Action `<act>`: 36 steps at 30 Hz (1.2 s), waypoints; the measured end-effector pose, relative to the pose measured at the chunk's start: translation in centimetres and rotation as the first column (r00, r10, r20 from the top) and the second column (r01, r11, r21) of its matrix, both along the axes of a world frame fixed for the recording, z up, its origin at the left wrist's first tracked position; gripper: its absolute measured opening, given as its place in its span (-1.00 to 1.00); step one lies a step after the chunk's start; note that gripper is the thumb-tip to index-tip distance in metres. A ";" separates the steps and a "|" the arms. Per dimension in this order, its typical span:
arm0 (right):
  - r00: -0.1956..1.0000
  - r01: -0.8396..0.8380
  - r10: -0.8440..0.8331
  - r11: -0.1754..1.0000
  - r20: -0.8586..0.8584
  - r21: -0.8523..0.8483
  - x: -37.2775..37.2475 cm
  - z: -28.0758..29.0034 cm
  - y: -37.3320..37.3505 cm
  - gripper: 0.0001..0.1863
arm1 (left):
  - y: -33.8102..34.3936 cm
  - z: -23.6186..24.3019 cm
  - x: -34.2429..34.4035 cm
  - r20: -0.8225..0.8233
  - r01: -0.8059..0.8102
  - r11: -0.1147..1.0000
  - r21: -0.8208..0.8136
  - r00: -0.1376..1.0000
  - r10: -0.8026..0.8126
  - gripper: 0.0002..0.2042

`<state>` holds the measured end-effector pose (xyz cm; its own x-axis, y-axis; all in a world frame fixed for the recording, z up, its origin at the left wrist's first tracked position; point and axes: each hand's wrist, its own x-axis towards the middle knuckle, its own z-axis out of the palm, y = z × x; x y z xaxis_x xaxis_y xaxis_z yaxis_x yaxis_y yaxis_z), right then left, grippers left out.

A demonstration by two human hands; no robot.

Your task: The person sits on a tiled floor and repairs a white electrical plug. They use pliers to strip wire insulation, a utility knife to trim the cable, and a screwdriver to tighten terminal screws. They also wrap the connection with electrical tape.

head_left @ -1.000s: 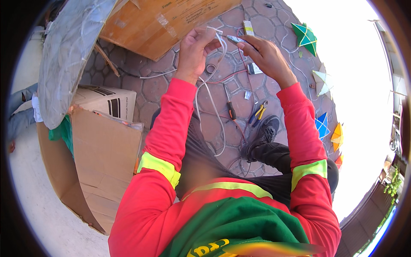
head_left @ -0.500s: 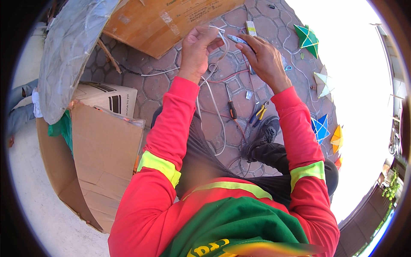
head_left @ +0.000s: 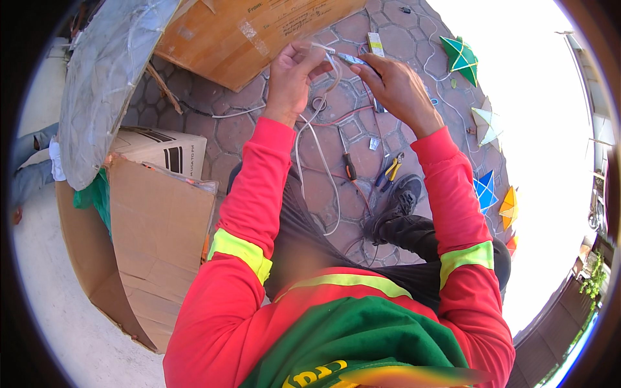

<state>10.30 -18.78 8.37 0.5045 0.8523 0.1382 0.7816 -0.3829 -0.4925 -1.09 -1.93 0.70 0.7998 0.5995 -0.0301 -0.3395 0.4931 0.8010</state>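
My left hand (head_left: 290, 81) is raised at the upper middle, pinching a white cable (head_left: 331, 161) near a small white piece (head_left: 328, 50) at its end; the cable hangs down in loops. My right hand (head_left: 404, 94) grips a slim silver tool (head_left: 349, 58), its tip at or very near that white piece; I cannot make out exactly what the tool is. Below them on the hexagonal pavers (head_left: 323, 207) lie a black-handled screwdriver (head_left: 350, 167), yellow-handled pliers (head_left: 394, 167), red wires (head_left: 333, 121) and a small pale item (head_left: 374, 143).
A large cardboard box (head_left: 239, 35) stands ahead. At left are a grey oval panel (head_left: 107, 90), open cartons (head_left: 149, 246) and another person's legs (head_left: 32, 168). Star lanterns in green (head_left: 460, 61), white (head_left: 488, 123), blue (head_left: 485, 191) and orange (head_left: 509, 207) line the right, beside a long thin cord (head_left: 441, 77).
Both hands shifted slightly right, then back a little left, staying together around the cable end and tool. Their grips look the same.
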 end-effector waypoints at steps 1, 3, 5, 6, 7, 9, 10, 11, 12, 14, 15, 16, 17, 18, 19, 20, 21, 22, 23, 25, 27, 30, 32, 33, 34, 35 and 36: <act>1.000 0.001 -0.001 1.000 -0.014 -0.012 0.0 0.0 0.0 -0.51 | 0.0 0.0 0.0 0.004 0.002 1.000 0.005 1.000 -0.002 -0.87; 0.999 -0.015 0.014 1.000 -0.031 -0.021 0.1 0.0 0.0 -0.51 | 0.0 -0.1 0.0 0.010 0.006 1.000 0.002 1.000 -0.006 -0.86; 0.999 -0.025 0.024 0.999 -0.036 -0.023 0.3 -0.1 -0.1 -0.51 | 0.0 -0.1 0.0 0.014 0.013 1.000 0.006 1.000 -0.013 -0.86; 0.999 -0.027 0.027 0.999 -0.035 -0.021 0.3 -0.2 0.0 -0.50 | 0.0 0.0 0.0 0.016 0.016 1.000 0.012 1.000 -0.017 -0.86; 0.999 -0.030 0.029 0.999 -0.034 -0.019 0.4 -0.2 -0.1 -0.50 | 0.0 0.0 0.0 0.017 0.020 1.000 0.017 1.000 -0.020 -0.86; 0.998 -0.057 0.056 0.998 -0.038 -0.028 0.6 -0.3 -0.3 -0.49 | 0.0 0.0 0.1 0.021 0.025 0.999 0.029 0.999 -0.026 -0.86; 0.996 -0.070 0.070 0.997 -0.047 -0.012 0.7 -0.3 -0.3 -0.49 | 0.0 0.0 0.1 0.023 0.028 0.999 0.035 0.999 -0.028 -0.86; 0.997 -0.066 0.064 0.997 -0.053 -0.029 0.7 -0.4 -0.3 -0.48 | -0.1 0.0 0.1 0.019 0.031 0.999 0.039 0.999 -0.032 -0.86; 0.996 -0.060 0.059 0.998 -0.065 -0.025 0.7 -0.4 -0.3 -0.48 | -0.1 0.0 0.0 0.016 0.034 0.998 0.044 0.999 -0.035 -0.85; 0.992 -0.081 0.079 0.997 -0.100 -0.019 0.9 -0.4 -0.2 -0.48 | 0.0 0.0 0.0 0.013 0.047 0.997 0.055 0.999 -0.047 -0.85; 0.987 -0.107 0.104 0.994 -0.121 -0.015 1.0 -0.3 -0.2 -0.48 | 0.0 0.1 0.0 0.013 0.056 0.997 0.062 0.998 -0.057 -0.85; 0.981 -0.133 0.130 0.991 -0.142 -0.011 1.2 -0.2 -0.3 -0.48 | 0.1 0.1 0.0 0.013 0.065 0.996 0.068 0.998 -0.066 -0.85; 0.957 -0.103 0.082 0.993 -0.279 -0.061 1.5 0.0 -0.3 -0.48 | 0.1 0.1 0.0 0.024 0.077 0.995 0.060 0.997 -0.078 -0.85; 0.913 -0.080 0.027 0.990 -0.407 -0.115 1.9 0.3 -0.4 -0.47 | 0.1 0.0 0.0 0.035 0.090 0.994 0.053 0.995 -0.092 -0.85; 0.852 -0.068 -0.020 0.987 -0.523 -0.148 2.2 0.4 -0.5 -0.47 | 0.1 0.0 0.1 0.051 0.104 0.993 0.047 0.993 -0.107 -0.85; 0.860 -0.040 -0.048 0.986 -0.508 -0.161 2.3 0.4 -0.6 -0.48 | 0.2 0.0 0.2 0.064 0.098 0.995 0.026 0.993 -0.100 -0.84; 0.867 -0.018 -0.060 0.988 -0.494 -0.152 2.2 0.3 -0.7 -0.49 | 0.2 0.0 0.2 0.080 0.091 0.996 0.004 0.993 -0.091 -0.84; 0.874 0.002 -0.071 0.990 -0.481 -0.143 2.2 0.2 -0.8 -0.50 | 0.3 0.0 0.2 0.096 0.083 0.996 -0.018 0.992 -0.081 -0.84; 0.949 -0.024 0.016 1.000 -0.316 -0.020 2.1 -0.1 -0.7 -0.51 | 0.4 0.0 0.2 0.106 0.085 0.996 -0.023 0.991 -0.082 -0.83; 0.995 -0.099 0.095 0.987 0.036 0.129 1.6 -0.7 -0.6 -0.52 | 0.6 0.1 0.0 0.127 0.088 0.996 -0.034 0.988 -0.083 -0.83; 0.995 -0.082 0.075 0.988 0.060 0.133 1.5 -0.9 -0.9 -0.54 | 0.6 0.2 0.0 0.126 0.083 0.996 -0.039 0.989 -0.077 -0.83; 0.995 -0.053 0.042 0.992 0.093 0.116 1.3 -1.0 -1.1 -0.55 | 0.5 0.5 0.0 0.127 0.064 0.996 -0.061 0.990 -0.056 -0.81; 0.993 -0.050 0.037 0.992 0.108 0.118 1.1 -0.9 -1.0 -0.55 | 0.4 0.6 0.0 0.132 0.057 0.996 -0.067 0.990 -0.048 -0.80; 0.994 -0.046 0.034 0.993 0.108 0.112 1.1 -0.9 -1.1 -0.54 | 0.4 0.6 0.0 0.136 0.059 0.996 -0.062 0.989 -0.050 -0.80; 0.992 -0.050 0.036 0.992 0.117 0.115 1.1 -0.8 -1.0 -0.54 | 0.4 0.7 0.0 0.149 0.063 0.997 -0.054 0.987 -0.055 -0.80; 0.993 -0.045 0.032 0.993 0.113 0.107 1.0 -0.8 -1.0 -0.54 | 0.4 0.7 -0.1 0.142 0.069 0.996 -0.051 0.988 -0.061 -0.81; 0.992 -0.047 0.034 0.993 0.120 0.108 1.0 -0.9 -0.9 -0.54 | 0.5 0.7 -0.1 0.144 0.076 0.996 -0.045 0.987 -0.069 -0.81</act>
<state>11.28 -19.70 7.51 0.4450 0.8476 0.2890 0.8501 -0.2983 -0.4340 -1.22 -1.40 1.40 0.8395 0.5402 0.0583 -0.4097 0.5590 0.7209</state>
